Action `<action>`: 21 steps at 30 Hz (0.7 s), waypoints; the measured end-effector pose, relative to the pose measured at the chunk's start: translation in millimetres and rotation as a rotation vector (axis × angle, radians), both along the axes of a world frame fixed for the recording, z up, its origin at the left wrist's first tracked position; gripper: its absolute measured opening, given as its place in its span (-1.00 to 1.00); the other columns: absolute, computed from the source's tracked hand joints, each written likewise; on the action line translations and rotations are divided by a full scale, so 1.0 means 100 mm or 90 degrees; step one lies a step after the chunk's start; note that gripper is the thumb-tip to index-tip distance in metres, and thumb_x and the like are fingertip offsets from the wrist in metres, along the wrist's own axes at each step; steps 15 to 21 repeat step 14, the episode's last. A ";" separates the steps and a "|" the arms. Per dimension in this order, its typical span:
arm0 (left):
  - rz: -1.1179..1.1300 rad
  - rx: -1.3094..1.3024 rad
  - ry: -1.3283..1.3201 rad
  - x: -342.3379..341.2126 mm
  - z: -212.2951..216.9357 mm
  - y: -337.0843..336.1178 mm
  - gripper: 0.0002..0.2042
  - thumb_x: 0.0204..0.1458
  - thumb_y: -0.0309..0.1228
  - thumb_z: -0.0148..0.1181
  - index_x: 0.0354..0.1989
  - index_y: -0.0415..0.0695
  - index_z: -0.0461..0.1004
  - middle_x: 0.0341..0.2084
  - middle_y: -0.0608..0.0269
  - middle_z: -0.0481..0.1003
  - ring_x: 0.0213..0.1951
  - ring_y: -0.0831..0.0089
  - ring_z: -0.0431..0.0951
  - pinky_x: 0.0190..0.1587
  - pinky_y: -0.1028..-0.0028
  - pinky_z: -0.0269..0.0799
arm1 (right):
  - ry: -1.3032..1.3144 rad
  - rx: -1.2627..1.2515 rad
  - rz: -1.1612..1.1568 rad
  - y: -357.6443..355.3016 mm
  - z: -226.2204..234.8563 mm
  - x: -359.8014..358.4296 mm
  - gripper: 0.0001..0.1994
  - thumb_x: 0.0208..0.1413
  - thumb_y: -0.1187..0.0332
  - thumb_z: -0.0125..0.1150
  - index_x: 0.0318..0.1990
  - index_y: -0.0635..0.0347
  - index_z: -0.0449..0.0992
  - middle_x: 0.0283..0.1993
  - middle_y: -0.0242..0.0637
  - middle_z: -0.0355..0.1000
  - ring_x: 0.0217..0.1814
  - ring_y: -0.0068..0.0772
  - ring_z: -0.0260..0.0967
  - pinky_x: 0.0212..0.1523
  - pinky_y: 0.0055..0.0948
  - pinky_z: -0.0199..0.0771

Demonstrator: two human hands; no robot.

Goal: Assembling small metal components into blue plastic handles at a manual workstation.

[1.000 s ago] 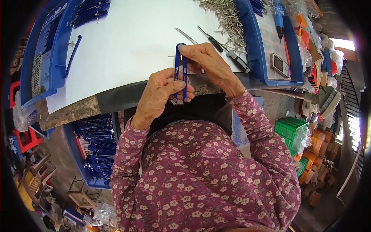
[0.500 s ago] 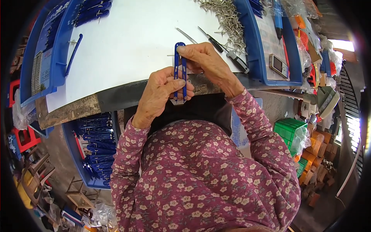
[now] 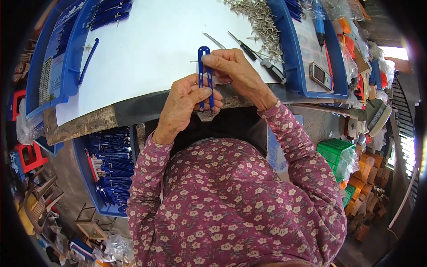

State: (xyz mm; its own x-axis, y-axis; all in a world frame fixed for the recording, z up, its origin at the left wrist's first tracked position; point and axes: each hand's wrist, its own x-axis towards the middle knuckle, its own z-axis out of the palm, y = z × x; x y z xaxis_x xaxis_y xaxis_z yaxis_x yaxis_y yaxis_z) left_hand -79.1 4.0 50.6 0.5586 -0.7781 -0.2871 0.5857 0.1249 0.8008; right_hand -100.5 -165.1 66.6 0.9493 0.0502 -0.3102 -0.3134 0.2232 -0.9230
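Observation:
A narrow blue two-legged piece (image 3: 201, 71), rounded at its top and slotted along its legs, is held upright over the table's near edge. My left hand (image 3: 180, 100) is closed round its lower half, thumb across the legs and fingers behind. Up near the rounded end, my right hand (image 3: 244, 75) pinches the piece with its thumb on the front; its other fingertips are hidden behind. A thin metal pin (image 3: 193, 61) sticks out leftward beside the upper end. On the white tabletop (image 3: 151, 58), a single blue strip (image 3: 89, 61) leans by the left tray.
Screwdrivers (image 3: 271, 70) and a heap of metal pins (image 3: 260, 22) lie to the right. Blue trays (image 3: 69, 73) flank the worktop; the right one holds a small handheld device (image 3: 320, 75). Below the table at left, a blue crate (image 3: 104, 209) contains many blue pieces.
Both hands and the blue piece have shifted slightly up and left. The grip looks the same, with the right thumb still on the upper end.

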 end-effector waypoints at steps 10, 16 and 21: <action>0.044 -0.029 -0.019 0.02 0.00 -0.03 -0.78 0.07 -0.40 -0.04 -0.18 -0.29 0.31 -0.48 0.15 0.47 -0.48 0.46 0.52 -0.40 0.59 0.48 | -0.090 -0.072 -0.025 0.09 0.01 -0.08 -0.84 -0.06 0.37 0.19 -0.42 0.31 0.46 -0.58 -0.44 0.35 -0.59 -0.75 0.17 -0.61 -0.72 0.12; 0.042 -0.045 -0.041 0.08 0.02 -0.03 -0.73 0.07 -0.33 -0.01 -0.15 -0.26 0.29 -0.46 0.17 0.47 -0.46 0.48 0.52 -0.37 0.58 0.48 | -0.098 -0.076 -0.027 0.07 0.01 -0.02 -0.83 -0.07 0.36 0.20 -0.40 0.31 0.46 -0.56 -0.40 0.38 -0.59 -0.73 0.19 -0.59 -0.70 0.15; 0.042 -0.045 -0.041 0.08 0.02 -0.03 -0.73 0.07 -0.33 -0.01 -0.15 -0.26 0.29 -0.46 0.17 0.47 -0.46 0.48 0.52 -0.37 0.58 0.48 | -0.098 -0.076 -0.027 0.07 0.01 -0.02 -0.83 -0.07 0.36 0.20 -0.40 0.31 0.46 -0.56 -0.40 0.38 -0.59 -0.73 0.19 -0.59 -0.70 0.15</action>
